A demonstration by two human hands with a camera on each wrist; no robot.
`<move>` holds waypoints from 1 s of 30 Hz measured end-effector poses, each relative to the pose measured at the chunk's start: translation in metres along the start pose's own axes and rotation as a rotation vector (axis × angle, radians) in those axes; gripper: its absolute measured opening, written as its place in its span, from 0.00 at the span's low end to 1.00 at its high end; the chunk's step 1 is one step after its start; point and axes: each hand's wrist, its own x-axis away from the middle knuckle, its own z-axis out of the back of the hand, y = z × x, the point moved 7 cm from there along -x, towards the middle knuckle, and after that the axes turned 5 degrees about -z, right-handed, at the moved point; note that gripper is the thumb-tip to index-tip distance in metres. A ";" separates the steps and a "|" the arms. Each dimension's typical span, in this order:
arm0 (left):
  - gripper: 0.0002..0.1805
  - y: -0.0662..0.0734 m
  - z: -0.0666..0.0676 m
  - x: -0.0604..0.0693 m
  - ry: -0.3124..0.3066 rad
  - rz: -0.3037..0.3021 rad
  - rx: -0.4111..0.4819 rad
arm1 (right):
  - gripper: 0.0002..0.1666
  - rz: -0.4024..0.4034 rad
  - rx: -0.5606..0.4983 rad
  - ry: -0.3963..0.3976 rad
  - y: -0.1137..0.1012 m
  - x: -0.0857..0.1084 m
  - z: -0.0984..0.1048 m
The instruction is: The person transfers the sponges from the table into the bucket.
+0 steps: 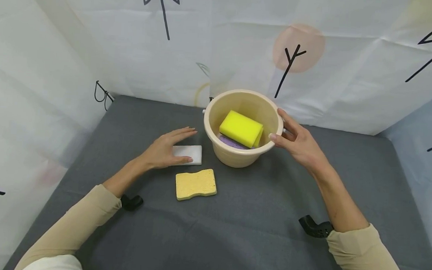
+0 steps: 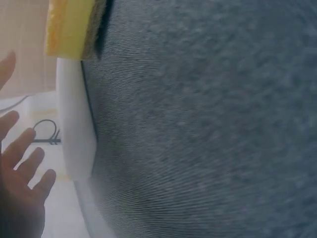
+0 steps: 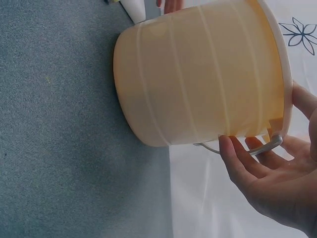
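A beige bucket [image 1: 237, 157] holds a folded yellow cloth [image 1: 240, 128] with a purple item [image 1: 232, 142] partly hidden beneath it. My right hand [image 1: 303, 147] grips the bucket's right rim, thumb at the rim and fingers against the outer wall; in the right wrist view the hand [image 3: 282, 183] is beside the bucket's [image 3: 198, 74] metal handle [image 3: 267, 147]. Over a white block [image 1: 193, 153] left of the bucket, my left hand [image 1: 164, 150] is spread. The left wrist view shows that hand [image 2: 25, 183] apart from the white block [image 2: 74, 119].
A yellow sponge [image 1: 196, 184] lies on the grey tabletop [image 1: 210, 240], just in front of the white block. White patterned fabric [image 1: 242, 50] hangs behind the table and at both sides.
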 end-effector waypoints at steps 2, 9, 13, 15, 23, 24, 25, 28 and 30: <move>0.46 -0.003 -0.006 0.001 -0.046 0.013 -0.014 | 0.48 -0.005 0.000 0.005 0.002 -0.001 0.000; 0.47 -0.014 -0.021 0.008 -0.147 0.025 -0.069 | 0.47 -0.002 0.000 0.006 0.004 -0.002 -0.001; 0.45 -0.018 -0.024 0.010 -0.142 0.006 -0.078 | 0.47 0.002 -0.011 0.011 0.005 -0.002 -0.001; 0.44 -0.018 -0.025 0.010 -0.137 0.005 -0.086 | 0.47 0.003 -0.021 0.014 0.005 -0.002 -0.001; 0.42 -0.017 -0.027 0.013 -0.158 0.054 -0.161 | 0.47 0.013 -0.032 0.013 0.005 -0.002 -0.002; 0.41 -0.016 -0.027 0.014 -0.160 0.056 -0.171 | 0.47 0.014 -0.032 0.013 0.005 -0.002 -0.002; 0.41 -0.016 -0.027 0.014 -0.161 0.056 -0.179 | 0.47 0.015 -0.032 0.013 0.005 -0.002 -0.001; 0.39 -0.015 -0.026 0.014 -0.151 0.053 -0.187 | 0.47 0.015 -0.034 0.011 0.005 -0.002 -0.001; 0.39 -0.014 -0.024 0.014 -0.131 0.043 -0.179 | 0.47 0.013 -0.028 0.011 0.005 -0.002 -0.001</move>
